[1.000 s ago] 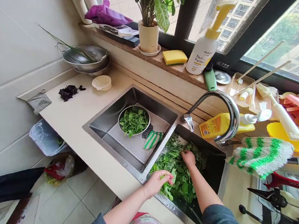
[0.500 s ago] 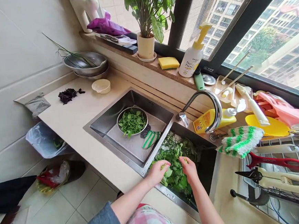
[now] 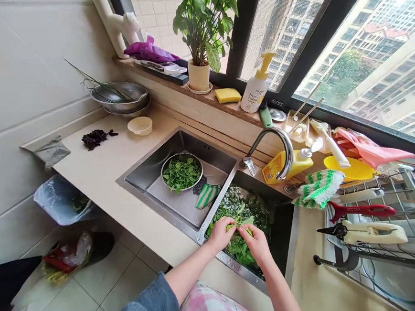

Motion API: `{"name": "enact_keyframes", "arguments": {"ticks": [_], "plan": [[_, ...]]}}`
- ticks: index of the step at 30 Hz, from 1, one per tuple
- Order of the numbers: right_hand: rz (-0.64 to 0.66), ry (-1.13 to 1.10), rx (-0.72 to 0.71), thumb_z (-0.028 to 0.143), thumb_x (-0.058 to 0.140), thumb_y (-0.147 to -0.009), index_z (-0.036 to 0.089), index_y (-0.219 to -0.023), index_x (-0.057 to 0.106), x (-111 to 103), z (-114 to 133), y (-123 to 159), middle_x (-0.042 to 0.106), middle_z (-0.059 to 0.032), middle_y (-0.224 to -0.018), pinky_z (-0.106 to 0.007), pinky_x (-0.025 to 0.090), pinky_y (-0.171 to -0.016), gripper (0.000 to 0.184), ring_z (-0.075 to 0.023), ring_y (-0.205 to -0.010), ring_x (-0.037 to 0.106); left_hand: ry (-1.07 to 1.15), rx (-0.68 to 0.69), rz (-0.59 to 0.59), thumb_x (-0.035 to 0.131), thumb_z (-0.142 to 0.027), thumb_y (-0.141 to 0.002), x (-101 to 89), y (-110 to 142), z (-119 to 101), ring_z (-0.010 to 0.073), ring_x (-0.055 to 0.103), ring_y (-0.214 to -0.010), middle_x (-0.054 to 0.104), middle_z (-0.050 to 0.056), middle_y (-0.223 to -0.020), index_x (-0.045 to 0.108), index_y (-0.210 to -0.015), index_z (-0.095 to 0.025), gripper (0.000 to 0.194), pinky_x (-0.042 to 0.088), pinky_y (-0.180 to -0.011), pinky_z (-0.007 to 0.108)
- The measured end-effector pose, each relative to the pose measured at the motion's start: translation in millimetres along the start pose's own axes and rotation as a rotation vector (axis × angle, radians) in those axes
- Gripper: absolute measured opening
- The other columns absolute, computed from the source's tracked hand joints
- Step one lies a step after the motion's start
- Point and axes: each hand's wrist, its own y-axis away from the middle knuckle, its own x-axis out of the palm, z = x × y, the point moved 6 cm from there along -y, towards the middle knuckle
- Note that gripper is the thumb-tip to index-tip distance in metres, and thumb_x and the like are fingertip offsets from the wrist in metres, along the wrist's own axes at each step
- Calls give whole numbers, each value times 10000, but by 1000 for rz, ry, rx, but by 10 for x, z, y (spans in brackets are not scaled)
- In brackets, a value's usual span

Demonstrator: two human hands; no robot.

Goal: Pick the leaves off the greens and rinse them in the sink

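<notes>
Both of my hands are over the right basin of the steel sink, which is full of leafy greens. My left hand and my right hand are closed together on a green stem held between them just above the pile. In the left basin stands a metal bowl with picked green leaves. A striped green cloth and a dark scrubber lie beside that bowl.
The faucet arches over the divider, with a yellow bottle behind it. On the sill are a potted plant, sponge and pump bottle. A dish rack holds scissors at right. Metal basins and dark leaves sit on the counter.
My right hand came back from the far side of the greens to meet the left hand, and both now hold one stem. The camera has tilted up and shifted.
</notes>
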Motion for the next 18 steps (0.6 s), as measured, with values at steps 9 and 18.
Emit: {"name": "enact_keyframes", "arguments": {"ticks": [9,18], "plan": [[-95,725,148,488,539,-733,245,-882,656,-526,-467,-54,635,-51,-662,-254,324,-496,308,-199,-599,561,182,-93,-106,496,-241,-780,-173,-138,130,162,590,-902,666,47,-939,655,-868,-159,199,441,-839,281],[47,707,-414,340,392,-876,272,-980,641,-255,589,-171,653,-32,-858,-226,395,-650,279,-158,-750,590,-361,182,96,459,-207,-813,-160,-177,-280,148,571,-820,596,32,-900,643,-945,-221,228,439,-737,249]]}}
